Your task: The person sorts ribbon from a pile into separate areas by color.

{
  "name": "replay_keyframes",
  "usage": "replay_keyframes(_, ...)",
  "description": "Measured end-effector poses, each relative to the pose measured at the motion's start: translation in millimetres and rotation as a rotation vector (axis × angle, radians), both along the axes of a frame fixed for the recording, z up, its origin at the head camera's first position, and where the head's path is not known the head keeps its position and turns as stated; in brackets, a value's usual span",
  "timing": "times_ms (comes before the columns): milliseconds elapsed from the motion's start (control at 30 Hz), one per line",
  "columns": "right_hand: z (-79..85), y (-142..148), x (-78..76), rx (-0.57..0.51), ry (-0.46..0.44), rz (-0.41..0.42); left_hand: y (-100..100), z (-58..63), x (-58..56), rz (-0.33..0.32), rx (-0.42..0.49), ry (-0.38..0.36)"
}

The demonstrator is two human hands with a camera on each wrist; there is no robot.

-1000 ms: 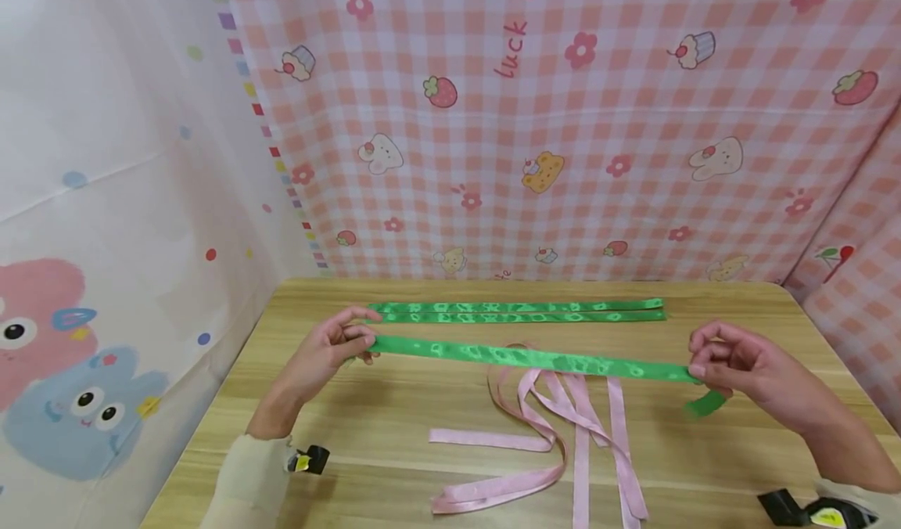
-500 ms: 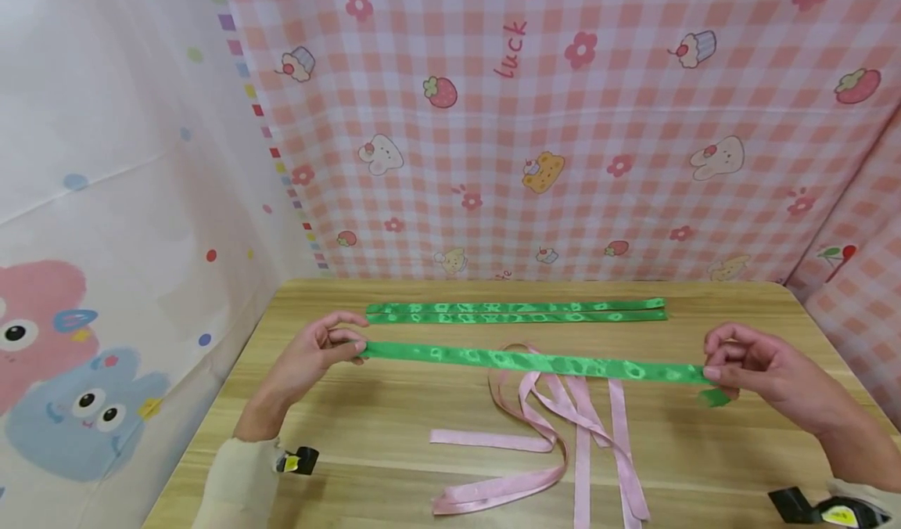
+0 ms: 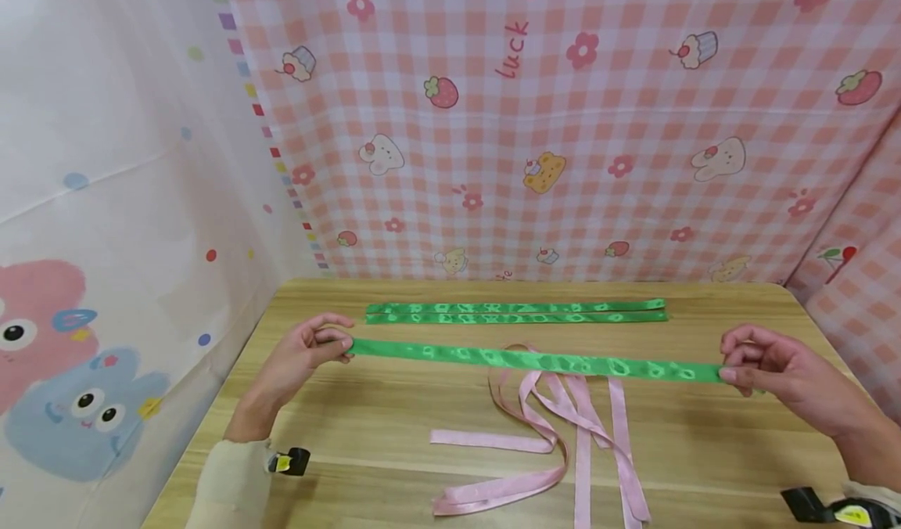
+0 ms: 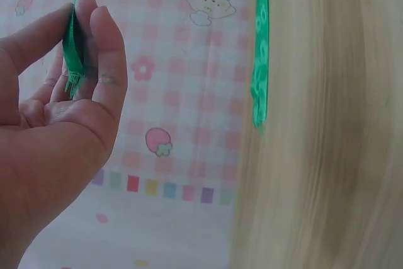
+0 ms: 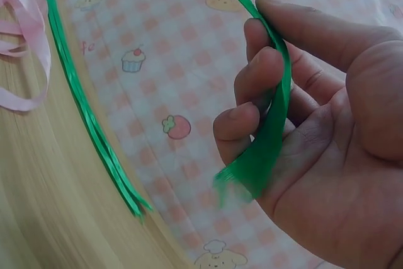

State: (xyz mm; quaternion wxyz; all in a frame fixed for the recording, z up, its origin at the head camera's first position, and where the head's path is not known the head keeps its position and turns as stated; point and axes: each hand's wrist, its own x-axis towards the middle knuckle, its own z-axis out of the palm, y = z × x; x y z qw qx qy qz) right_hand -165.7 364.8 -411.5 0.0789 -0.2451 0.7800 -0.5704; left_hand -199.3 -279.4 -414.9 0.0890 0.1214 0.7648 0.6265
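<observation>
Hand spacing has been widened over the last second: the left hand (image 3: pixel 303 361) has been shifted left, the right hand (image 3: pixel 777 368) right, and a longer span of the shiny green satin ribbon (image 3: pixel 535 360) is now stretched between them, above the worktop (image 3: pixel 352 443). The loose tail that was seen hanging below the right hand is all but hidden in the head view; in the right wrist view a short, frayed tail is seen lying inside the bent fingers. At the left, the ribbon is pinched between thumb and finger close to its frayed end, other fingers loosely bent. At the right it is pinched likewise, a bit further in from the end. Nothing else is held by either hand. The left ends of the two flat green satin ribbons (image 3: pixel 479 318), laid side by side along the far edge, have been uncovered; a small gap is now left between them and the left fingertips. The tangled pale pink satin ribbons (image 3: pixel 582 466) on the near side have not been disturbed. Judged from this, nearly the full length has been drawn out straight, with little slack left to be taken up.
</observation>
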Motion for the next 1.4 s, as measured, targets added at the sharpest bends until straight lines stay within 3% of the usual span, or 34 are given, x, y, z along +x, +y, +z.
replay_keyframes(300,-10.0,12,-2.7,-0.123,-0.047,0.016,-8,-4.7,-0.5,0.088,0.014,-0.046)
replay_keyframes(433,-21.1,15,-5.6,-0.175,-0.081,-0.001,-10,-9.1,-2.0,0.078,0.005,-0.07)
replay_keyframes(600,-37.7,15,-10.4,-0.222,-0.15,-0.013,-15,-23.6,-8.1,0.076,0.005,-0.124)
replay_keyframes(767,-49.1,13,-15.2,-0.237,-0.194,-0.002,-18,-41.3,-18.4,0.14,-0.034,-0.189)
replay_keyframes(867,-49.9,13,-20.1,-0.156,-0.16,-0.097,-16,-47.3,-26.3,0.188,-0.054,-0.215)
replay_keyframes(1033,-49.6,8,-35.9,0.057,-0.102,-0.342,-6,-55.2,-43.1,0.258,-0.055,-0.239)
replay_keyframes(1133,-52.6,3,-48.4,0.129,-0.1,-0.46,-1,-61.7,-53.5,0.31,-0.052,-0.259)
replay_keyframes(1400,-64.5,-7,-79.2,0.262,-0.042,-0.593,9,-72.0,-77.0,0.427,0.039,-0.309)
